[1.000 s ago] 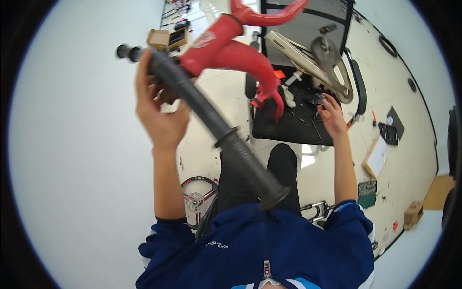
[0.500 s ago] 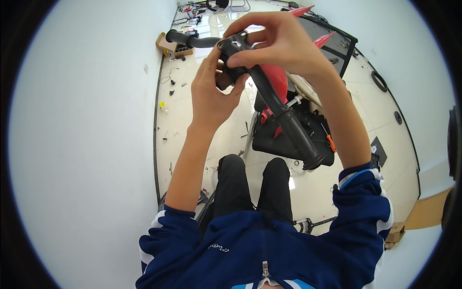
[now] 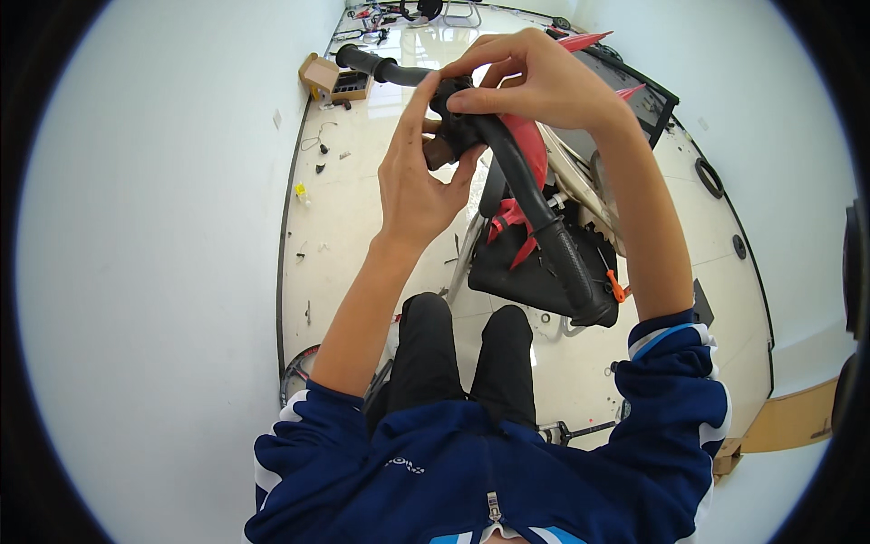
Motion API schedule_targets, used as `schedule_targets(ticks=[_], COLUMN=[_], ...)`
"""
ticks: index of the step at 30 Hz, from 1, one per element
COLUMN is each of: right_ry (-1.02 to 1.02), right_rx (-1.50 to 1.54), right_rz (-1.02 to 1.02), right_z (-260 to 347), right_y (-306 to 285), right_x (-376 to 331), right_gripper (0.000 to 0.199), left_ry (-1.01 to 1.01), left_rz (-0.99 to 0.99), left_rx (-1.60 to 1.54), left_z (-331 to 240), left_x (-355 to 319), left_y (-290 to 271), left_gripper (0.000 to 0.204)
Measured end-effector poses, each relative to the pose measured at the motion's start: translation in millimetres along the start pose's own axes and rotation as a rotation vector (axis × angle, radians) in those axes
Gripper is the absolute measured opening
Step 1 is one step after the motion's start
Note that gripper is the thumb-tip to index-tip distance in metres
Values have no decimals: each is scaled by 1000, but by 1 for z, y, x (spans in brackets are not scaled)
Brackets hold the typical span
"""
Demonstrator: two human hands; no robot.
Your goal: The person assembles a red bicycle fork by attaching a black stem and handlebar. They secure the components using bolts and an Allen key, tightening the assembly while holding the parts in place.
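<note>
A black handlebar (image 3: 519,172) with ribbed grips hangs raised in front of me, slanting from far left to near right. At its middle sits a black stem clamp (image 3: 462,131). My left hand (image 3: 415,190) is closed round the clamp from the left and below, its thumb underneath and a finger reaching up the side. From the right, my right hand (image 3: 553,86) is closed over the top, thumb and fingers pressed on the clamp where it meets the bar. The fingers hide much of the clamp, and any small part between them cannot be made out.
Beyond the bar is a red-and-cream bike frame (image 3: 580,186) over a black padded seat (image 3: 517,286). An orange-handled screwdriver (image 3: 617,288) lies on the seat. An open cardboard box (image 3: 319,72) stands by the left wall; small parts litter the tiled floor (image 3: 349,204).
The handlebar and both hands have shifted slightly right in view. The clamp has tilted, so its top face shows less, and my right fingers now cover more of it.
</note>
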State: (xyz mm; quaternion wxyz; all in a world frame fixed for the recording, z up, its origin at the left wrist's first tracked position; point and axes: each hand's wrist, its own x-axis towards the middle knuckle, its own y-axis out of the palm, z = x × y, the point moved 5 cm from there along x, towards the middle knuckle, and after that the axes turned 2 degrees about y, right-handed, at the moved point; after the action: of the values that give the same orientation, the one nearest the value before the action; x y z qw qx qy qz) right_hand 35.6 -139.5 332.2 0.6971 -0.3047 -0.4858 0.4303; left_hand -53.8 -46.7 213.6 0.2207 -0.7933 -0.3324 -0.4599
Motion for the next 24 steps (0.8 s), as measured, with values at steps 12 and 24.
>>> schedule_targets(ticks=[12,24], right_ry=[265,1251], right_rx=[204,237], right_rz=[-92,-644], right_z=[-12,-249], right_y=[-1,139], right_x=[-28,-448], right_gripper=[60,21], left_ry=[-6,-43], left_rz=[97,-21], left_rx=[74,223], left_z=[3,-12], left_x=[4,-1], left_y=[-5,10], left_gripper=[76,81])
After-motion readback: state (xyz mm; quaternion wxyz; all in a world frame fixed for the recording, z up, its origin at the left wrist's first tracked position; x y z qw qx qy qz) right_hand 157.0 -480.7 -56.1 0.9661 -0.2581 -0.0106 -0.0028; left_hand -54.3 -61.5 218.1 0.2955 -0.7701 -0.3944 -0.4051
